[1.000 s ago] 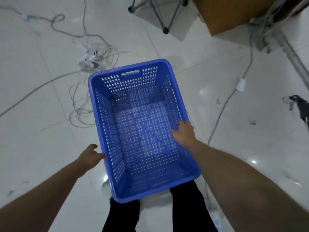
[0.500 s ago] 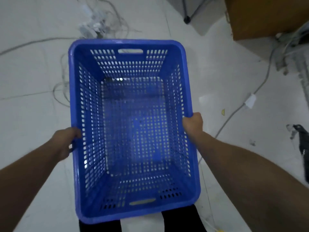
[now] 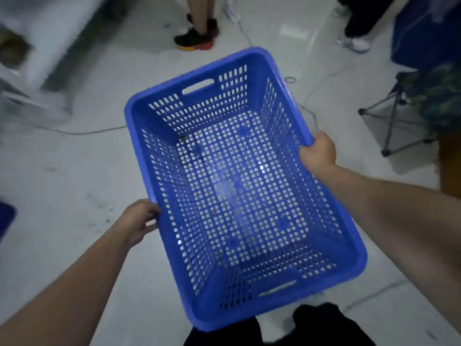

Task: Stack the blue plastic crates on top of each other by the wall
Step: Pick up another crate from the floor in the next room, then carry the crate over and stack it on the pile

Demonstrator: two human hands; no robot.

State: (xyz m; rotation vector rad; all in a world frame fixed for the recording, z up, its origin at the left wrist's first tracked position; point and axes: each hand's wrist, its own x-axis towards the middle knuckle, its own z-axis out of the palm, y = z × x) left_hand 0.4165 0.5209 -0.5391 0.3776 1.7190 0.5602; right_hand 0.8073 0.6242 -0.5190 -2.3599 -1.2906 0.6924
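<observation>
A blue perforated plastic crate point(image 3: 199, 71) hangs in the air in front of me, empty, its open top facing up and slightly turned to the right. My left hand point(image 3: 138, 222) grips its left long rim from outside. My right hand point(image 3: 318, 152) is closed over the right long rim. A corner of another blue thing point(image 3: 6, 219) shows at the left edge; I cannot tell what it is. More blue shapes point(image 3: 424, 31) stand at the top right.
Two people's legs and shoes point(image 3: 197, 37) point(image 3: 355, 42) stand ahead on the white tiled floor. Cables point(image 3: 311, 96) trail across it. A folding chair point(image 3: 409, 108) stands at right, and a blurred grey unit point(image 3: 50, 46) at top left.
The crate is lifted off the floor and I have turned with it to a different part of the room; other people's legs and a folding chair are now in view.
</observation>
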